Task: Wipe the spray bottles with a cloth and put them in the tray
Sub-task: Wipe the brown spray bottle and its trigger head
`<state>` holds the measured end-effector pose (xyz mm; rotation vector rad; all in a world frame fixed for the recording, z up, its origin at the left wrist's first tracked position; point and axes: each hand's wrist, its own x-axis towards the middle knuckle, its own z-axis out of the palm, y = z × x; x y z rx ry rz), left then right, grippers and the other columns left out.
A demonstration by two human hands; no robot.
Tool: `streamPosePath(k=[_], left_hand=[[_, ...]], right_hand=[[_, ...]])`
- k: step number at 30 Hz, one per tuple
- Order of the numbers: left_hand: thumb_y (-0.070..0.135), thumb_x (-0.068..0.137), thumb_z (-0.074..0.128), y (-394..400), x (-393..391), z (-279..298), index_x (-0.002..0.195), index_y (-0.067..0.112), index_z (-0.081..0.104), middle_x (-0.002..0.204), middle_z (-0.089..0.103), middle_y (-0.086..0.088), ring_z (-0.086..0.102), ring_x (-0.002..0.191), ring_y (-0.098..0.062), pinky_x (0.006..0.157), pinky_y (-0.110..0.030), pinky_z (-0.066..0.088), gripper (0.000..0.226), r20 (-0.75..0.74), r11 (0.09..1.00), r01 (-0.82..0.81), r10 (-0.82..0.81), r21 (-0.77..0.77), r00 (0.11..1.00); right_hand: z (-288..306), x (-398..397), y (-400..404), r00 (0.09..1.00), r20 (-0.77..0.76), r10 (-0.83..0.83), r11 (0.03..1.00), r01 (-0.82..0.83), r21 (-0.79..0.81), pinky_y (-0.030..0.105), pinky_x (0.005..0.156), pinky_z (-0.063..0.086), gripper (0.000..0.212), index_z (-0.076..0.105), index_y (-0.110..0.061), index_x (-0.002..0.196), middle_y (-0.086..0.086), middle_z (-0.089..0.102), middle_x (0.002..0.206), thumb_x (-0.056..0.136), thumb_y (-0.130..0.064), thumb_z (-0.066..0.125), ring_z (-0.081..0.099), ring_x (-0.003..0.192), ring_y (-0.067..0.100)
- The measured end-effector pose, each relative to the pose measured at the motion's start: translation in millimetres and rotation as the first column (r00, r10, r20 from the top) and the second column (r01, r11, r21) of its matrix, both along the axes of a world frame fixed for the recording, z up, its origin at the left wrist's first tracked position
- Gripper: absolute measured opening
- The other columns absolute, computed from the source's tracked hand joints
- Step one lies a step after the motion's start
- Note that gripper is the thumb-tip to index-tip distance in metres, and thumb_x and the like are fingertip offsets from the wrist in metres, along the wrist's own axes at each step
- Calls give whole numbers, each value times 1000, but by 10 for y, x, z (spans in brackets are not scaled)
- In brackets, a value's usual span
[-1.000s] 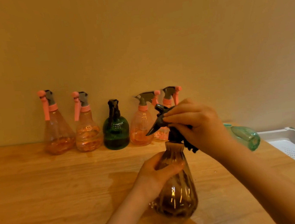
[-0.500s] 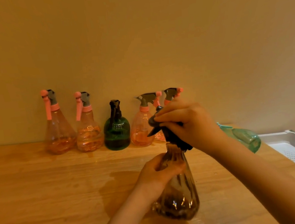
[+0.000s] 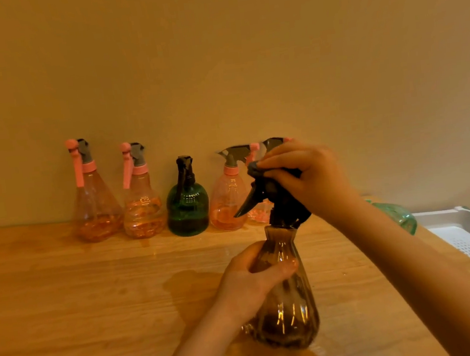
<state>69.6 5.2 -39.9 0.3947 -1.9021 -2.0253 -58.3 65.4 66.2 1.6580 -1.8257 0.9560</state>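
Both hands on brown spray bottle [image 3: 286, 303], upright on tabletop [image 3: 66, 299]: left hand [image 3: 249, 284] grips body; right hand [image 3: 307, 178], at 12 o'clock, clamps grey cloth [image 3: 256, 167] over nozzle.

Seven spray bottles show: four pink ones [image 3: 95, 205] and one dark green [image 3: 188, 209] by the wall, one brown [image 3: 285, 298], one pale green [image 3: 399, 214], plus one white tray [image 3: 469, 239].

Two bare forearms are showing, no sleeves, watch or rings visible. Left hand [image 3: 249, 287] is coming in from bottom centre of the frame, right hand [image 3: 313, 180] from lower right, its forearm running long across that corner. Nails are looking short and unpainted. Nothing else of the person is showing.
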Motion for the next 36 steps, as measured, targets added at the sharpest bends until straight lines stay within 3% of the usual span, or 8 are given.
streamPosePath(k=[8, 12, 15, 20, 23, 28, 32, 36], left_hand=[[31, 80, 71, -14, -33, 8, 95, 37, 63, 92, 71, 9, 69, 86, -10, 75, -26, 52, 18, 16, 1000, -5, 5, -1, 1000], [27, 81, 72, 7, -34, 17, 93, 37, 65, 91, 72, 13, 68, 86, -3, 72, -17, 51, 17, 9, 1000, -10, 10, -21, 1000], [26, 81, 72, -8, -9, -3, 93, 37, 66, 92, 73, 10, 70, 88, -9, 81, -27, 54, 18, 7, 1000, -23, 23, -3, 1000], [25, 81, 71, -18, 6, -2, 92, 36, 66, 87, 72, 10, 70, 81, -8, 73, -26, 54, 16, -3, 1000, -3, 3, 9, 1000], [27, 80, 73, -9, -34, 6, 93, 37, 66, 91, 72, 12, 68, 90, -9, 84, -30, 53, 18, 16, 1000, -11, 11, -19, 1000], [31, 81, 71, 7, -38, 31, 100, 39, 61, 95, 67, 19, 61, 91, 1, 74, -14, 45, 23, 25, 995, -48, 50, -85, 998], [30, 79, 73, -17, -17, -2, 92, 40, 66, 95, 72, 13, 67, 93, -7, 87, -30, 52, 18, 21, 999, -14, 15, -46, 1000], [21, 81, 72, -16, -6, -10, 99, 36, 63, 92, 71, 11, 67, 78, 6, 63, -9, 49, 24, -29, 999, 42, -43, -27, 999]], right_hand=[[-58, -80, 249, 993, 103, -61, 991, 72, -110, 18, 80, 49, 19, 73, -6, 91, -6, 62, 89, 77, 6, 68, 60, 82, 12], [36, 21, 37, 1000, -27, -12, 999, 11, -51, 27, 78, 50, 16, 73, -4, 90, 5, 69, 91, 77, -3, 64, 61, 87, 20], [-36, 17, -18, 997, -76, 12, 1000, -12, 4, 33, 76, 50, 17, 73, -2, 89, 11, 69, 90, 76, -3, 62, 63, 85, 24], [-154, -79, 219, 990, -127, -59, 998, 56, -26, 29, 67, 52, 15, 73, -2, 86, 9, 69, 86, 74, -2, 63, 59, 80, 18], [-109, 81, 231, 975, -220, -33, 999, 25, -39, 28, 71, 52, 15, 72, -2, 89, 9, 69, 90, 80, -7, 61, 61, 84, 22], [-238, 294, 50, 866, -476, 155, 972, -48, 229, 29, 81, 51, 24, 70, -1, 98, 10, 67, 97, 79, -6, 56, 60, 92, 23], [-117, 81, 57, 933, -359, -26, 998, 47, 48, 29, 73, 51, 26, 71, 0, 91, 11, 68, 90, 82, -14, 51, 62, 82, 26], [74, -13, 122, 992, -59, -111, 988, 104, -113, 21, 74, 50, 15, 73, -2, 88, 4, 68, 88, 77, 2, 64, 62, 83, 23]])
